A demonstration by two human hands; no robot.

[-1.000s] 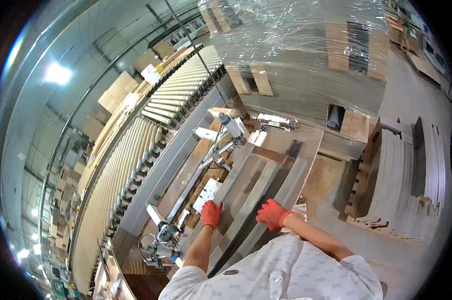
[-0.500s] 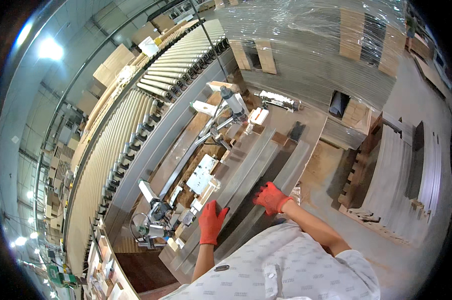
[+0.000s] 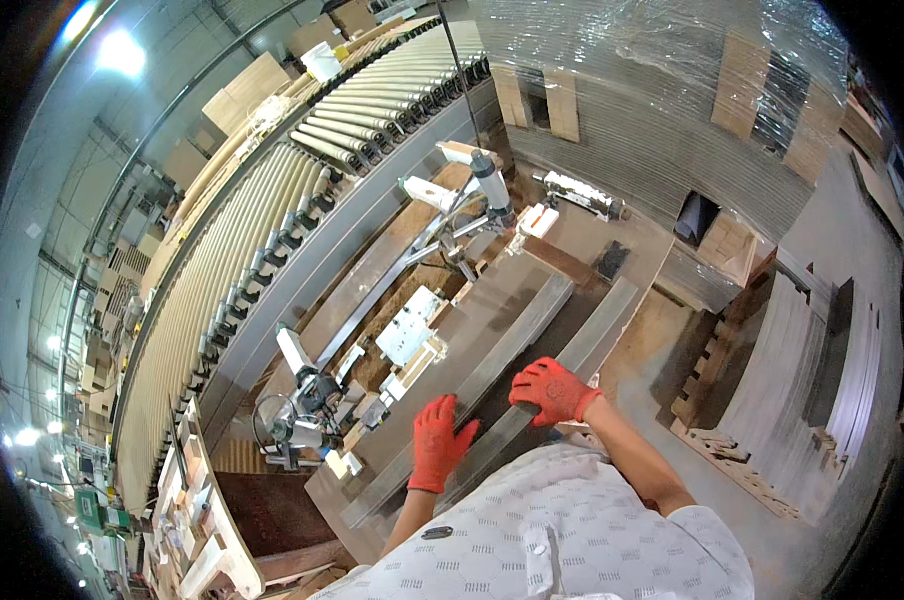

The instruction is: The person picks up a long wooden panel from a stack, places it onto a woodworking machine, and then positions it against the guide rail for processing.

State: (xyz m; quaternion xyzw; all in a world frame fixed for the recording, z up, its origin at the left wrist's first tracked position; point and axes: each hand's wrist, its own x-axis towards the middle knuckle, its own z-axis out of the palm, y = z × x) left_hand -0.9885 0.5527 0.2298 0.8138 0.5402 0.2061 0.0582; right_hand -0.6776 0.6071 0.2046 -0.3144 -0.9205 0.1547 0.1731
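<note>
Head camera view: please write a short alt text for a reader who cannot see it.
Two hands in red gloves, the left hand and the right hand, rest on long grey boards lying on a workbench. A metal machine and a roller conveyor stand to the left; a plastic-wrapped stack stands behind.

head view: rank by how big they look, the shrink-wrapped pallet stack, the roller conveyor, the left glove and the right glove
1. roller conveyor
2. shrink-wrapped pallet stack; close to the conveyor, fisheye bending makes this unsure
3. left glove and right glove: look alike
</note>
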